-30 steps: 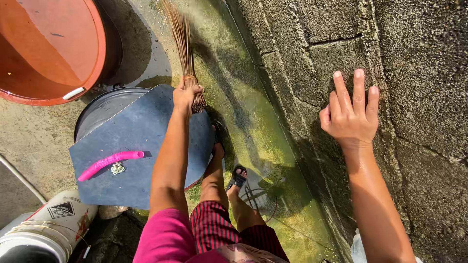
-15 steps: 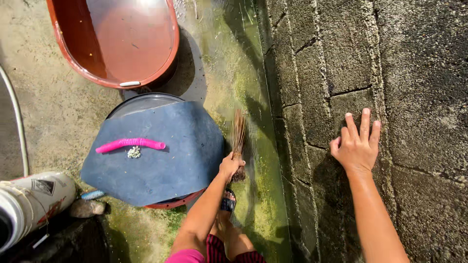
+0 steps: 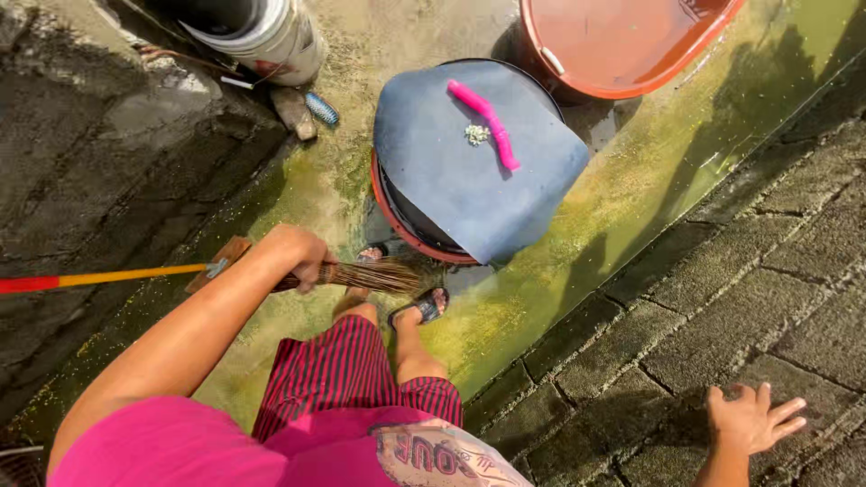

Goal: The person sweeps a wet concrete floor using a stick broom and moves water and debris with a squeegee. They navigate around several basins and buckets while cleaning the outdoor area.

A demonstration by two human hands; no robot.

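The left hand is clenching around the bound neck of a stick broom, whose brown bristles are fanning out toward 3 o'clock, just above the 2 sandalled feet on the wet, algae-green concrete gutter. The right hand, at 5 o'clock of the view, is lying released with fingers spread flat against the rough block wall, grasping nothing. At 12 o'clock from the broom a dark blue sheet is covering a round black tub, and a pink hose piece is lying on the sheet, touching a small pale cluster. A red-brown basin is sitting at 1 o'clock, just beside the tub. A white bucket is standing at 11 o'clock, and a yellow-and-red pole is stretching toward 9 o'clock.
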